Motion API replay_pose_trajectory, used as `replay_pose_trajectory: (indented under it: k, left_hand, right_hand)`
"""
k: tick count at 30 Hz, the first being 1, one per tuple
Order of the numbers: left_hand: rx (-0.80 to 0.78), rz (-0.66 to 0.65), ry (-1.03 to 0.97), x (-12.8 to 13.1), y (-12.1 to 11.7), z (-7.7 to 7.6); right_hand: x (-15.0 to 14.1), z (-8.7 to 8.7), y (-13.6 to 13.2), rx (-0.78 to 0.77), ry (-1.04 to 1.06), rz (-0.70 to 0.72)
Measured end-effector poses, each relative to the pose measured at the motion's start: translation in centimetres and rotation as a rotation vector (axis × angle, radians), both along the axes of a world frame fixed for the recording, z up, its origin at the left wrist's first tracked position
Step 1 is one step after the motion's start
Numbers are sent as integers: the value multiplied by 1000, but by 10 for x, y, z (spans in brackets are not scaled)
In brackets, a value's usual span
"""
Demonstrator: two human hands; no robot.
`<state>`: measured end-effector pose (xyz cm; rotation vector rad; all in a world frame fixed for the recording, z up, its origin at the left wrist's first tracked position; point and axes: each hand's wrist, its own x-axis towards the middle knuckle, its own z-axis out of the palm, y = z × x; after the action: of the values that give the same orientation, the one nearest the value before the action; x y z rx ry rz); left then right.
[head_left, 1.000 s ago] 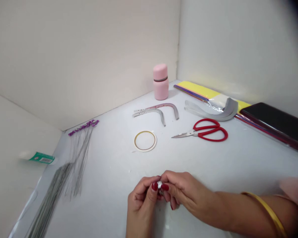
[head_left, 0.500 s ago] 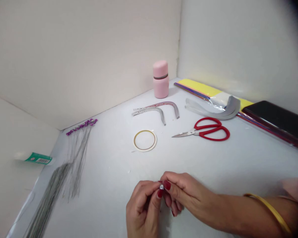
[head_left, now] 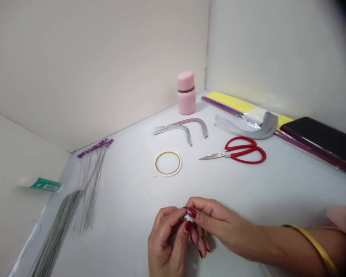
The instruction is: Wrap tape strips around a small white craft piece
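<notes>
Between my fingertips is a tiny silvery-white piece (head_left: 188,218), too small to tell its kind. My left hand (head_left: 168,238) pinches it from the left with thumb and forefinger. My right hand (head_left: 209,223) meets it from the right, thumb and forefinger closed on it and the other fingers curled below. Both hands are just above the table near its front. Beyond them lies a roll of narrow white tape (head_left: 178,169). Scissors with red handles (head_left: 233,152) rest to the right of the tape, their blades pointing left.
A pink bottle (head_left: 187,94) stands at the back. Curved clear strips (head_left: 187,132) lie before it. At right are yellow-topped sheets (head_left: 230,100) and a black phone-like slab (head_left: 323,140). Grey wires (head_left: 56,227), purple-tipped stems (head_left: 95,148) and a green-labelled tube (head_left: 46,184) are at left.
Both hands have shifted very slightly, and more of the silvery-white piece shows between the fingertips. The right hand's lower fingers have loosened a little. Things on the table stay put.
</notes>
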<state>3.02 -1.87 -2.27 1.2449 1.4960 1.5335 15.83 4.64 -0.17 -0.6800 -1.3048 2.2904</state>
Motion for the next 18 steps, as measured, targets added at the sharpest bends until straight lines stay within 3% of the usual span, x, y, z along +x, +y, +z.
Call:
replay_pose_trajectory:
  k: [8, 14, 18]
  left_hand:
    - [44, 11, 43, -2, 0, 11]
    - [-124, -62, -294, -4, 3, 6]
    - [-154, -74, -411, -2, 3, 3]
  right_hand:
    - [2, 2, -1, 81, -64, 16]
    - [7, 5, 2, 454, -200, 33]
    - [10, 3, 3, 667, -288, 29]
